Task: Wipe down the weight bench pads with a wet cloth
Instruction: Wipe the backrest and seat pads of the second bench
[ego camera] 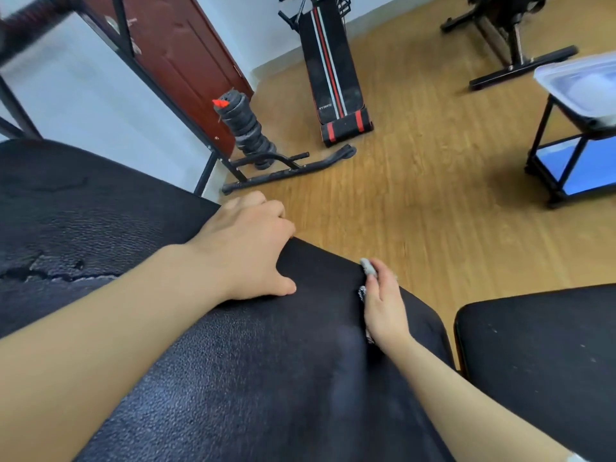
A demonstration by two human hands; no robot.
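Observation:
A black textured bench pad (266, 378) fills the lower middle of the view, and its surface looks dark and damp near the right side. My left hand (246, 248) grips the pad's far edge, fingers curled over it and thumb flat on top. My right hand (383, 301) holds a grey cloth (366, 266) against the pad's right edge; most of the cloth is hidden under the hand. A second black pad (540, 355) lies to the right. A cracked, worn black pad (66, 228) lies to the left.
On the wooden floor beyond stand a folded black-and-red sit-up bench (330, 78), a stack of weight plates (246, 128) on a black frame, and another machine (510, 38). A small black shelf (573, 151) at right carries a clear plastic basin (580, 85).

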